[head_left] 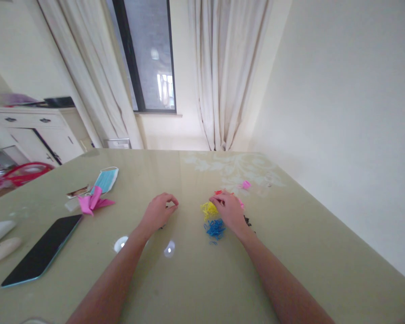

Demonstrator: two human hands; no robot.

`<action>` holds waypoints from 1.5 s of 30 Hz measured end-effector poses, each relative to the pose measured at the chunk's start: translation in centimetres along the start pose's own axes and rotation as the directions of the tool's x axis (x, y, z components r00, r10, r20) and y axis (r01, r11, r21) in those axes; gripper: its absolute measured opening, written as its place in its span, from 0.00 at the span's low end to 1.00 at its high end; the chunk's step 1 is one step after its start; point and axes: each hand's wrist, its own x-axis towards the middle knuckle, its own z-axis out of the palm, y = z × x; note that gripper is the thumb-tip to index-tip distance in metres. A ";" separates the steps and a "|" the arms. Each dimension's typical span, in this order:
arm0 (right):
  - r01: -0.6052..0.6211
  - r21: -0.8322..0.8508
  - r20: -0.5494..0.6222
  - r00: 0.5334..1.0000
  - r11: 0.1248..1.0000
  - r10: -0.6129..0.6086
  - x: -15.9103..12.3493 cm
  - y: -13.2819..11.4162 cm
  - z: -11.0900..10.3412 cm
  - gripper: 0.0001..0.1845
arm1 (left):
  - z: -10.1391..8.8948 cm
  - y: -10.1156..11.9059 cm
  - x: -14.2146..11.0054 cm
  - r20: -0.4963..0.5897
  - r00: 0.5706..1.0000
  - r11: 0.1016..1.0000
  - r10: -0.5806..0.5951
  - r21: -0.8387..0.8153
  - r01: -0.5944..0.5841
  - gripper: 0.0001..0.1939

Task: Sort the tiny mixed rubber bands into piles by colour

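Observation:
Piles of small loop-like pieces, too fine to name surely, lie on the table: a yellow pile [208, 210], a blue pile [215, 229], and partly hidden red pieces [218, 192], pink pieces [241, 204] and black pieces [247, 221]. Over the yellow pile's right edge, my right hand [230, 210] is closed in a pinch; whatever its fingertips hold is too small to see. To the left of the piles, my left hand [158, 211] has thumb and forefinger curled close together. Dark bits show beneath it, mostly covered, and any held piece cannot be made out.
On the left lie a black-screened tablet [43, 249], a pink folded shape [94, 201], a blue face mask [105, 180] and a round white object [120, 244]. Another pink piece [245, 185] sits behind the piles. A wall [351, 112] borders the table's right side.

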 end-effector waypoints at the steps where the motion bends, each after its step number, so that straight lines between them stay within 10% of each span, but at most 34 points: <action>1: 0.005 0.003 -0.021 1.000 1.000 -0.005 0.0 -0.1 -0.2 0.12 | 0.1 -0.1 0.1 -0.010 1.000 0.996 -0.012 -0.089 0.011 0.07; 8: 0.035 0.185 0.019 0.999 0.982 -0.040 -1.4 -1.7 -0.5 0.11 | 0.3 2.2 -0.2 -0.019 0.999 0.762 -0.045 -0.647 0.022 0.16; 14: 0.029 0.324 0.050 0.998 0.946 -0.048 -2.1 -3.4 0.2 0.14 | 0.9 4.8 -1.2 0.106 0.994 0.633 0.023 -0.771 0.067 0.18; 34: -0.121 0.472 0.098 0.992 0.873 0.085 -1.6 -2.3 0.0 0.14 | 1.3 5.3 -1.6 0.118 0.992 0.744 0.038 -0.667 0.051 0.18; 41: -0.159 0.808 0.120 0.987 0.567 0.106 -2.1 -4.0 -3.7 0.12 | 2.7 5.4 -2.2 0.178 0.959 0.930 0.222 -0.335 -0.153 0.11; 45: -0.042 0.831 0.009 0.998 0.555 0.061 -2.9 -5.0 -6.2 0.10 | 3.8 5.3 -2.7 0.218 0.939 0.940 0.266 -0.276 -0.202 0.11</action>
